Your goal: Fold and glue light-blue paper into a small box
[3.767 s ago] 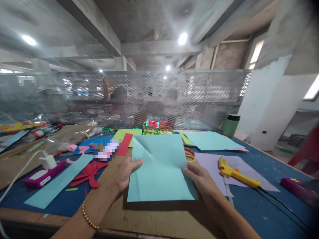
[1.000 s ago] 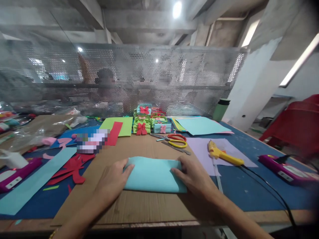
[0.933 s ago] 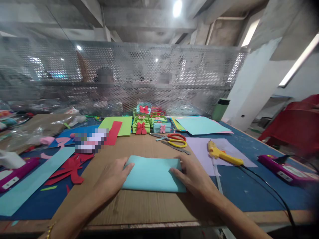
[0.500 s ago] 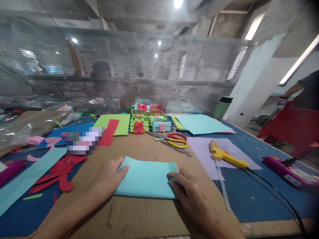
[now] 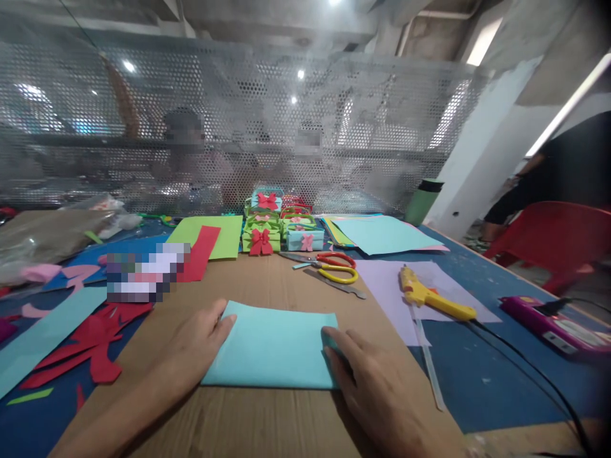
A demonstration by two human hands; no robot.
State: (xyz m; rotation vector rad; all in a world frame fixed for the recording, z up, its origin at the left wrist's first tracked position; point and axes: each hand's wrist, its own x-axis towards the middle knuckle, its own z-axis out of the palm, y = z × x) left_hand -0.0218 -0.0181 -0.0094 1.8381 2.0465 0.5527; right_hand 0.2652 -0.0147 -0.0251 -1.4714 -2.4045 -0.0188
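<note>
On brown cardboard, folded light-blue paper (image 5: 274, 350)

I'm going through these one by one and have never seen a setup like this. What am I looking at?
There is no machine here: these are a person's bare hands. The view comes from a camera worn on the head, looking forward and down.

The left hand and right hand hold a light blue paper, which looks folded, by its side edges. It is over a sheet of cardboard on a blue table.

Beyond it lie scissors and small boxes with bows. To the right, a yellow glue gun rests on purple paper; to the left are red paper scraps. A perforated screen stands behind.
</note>
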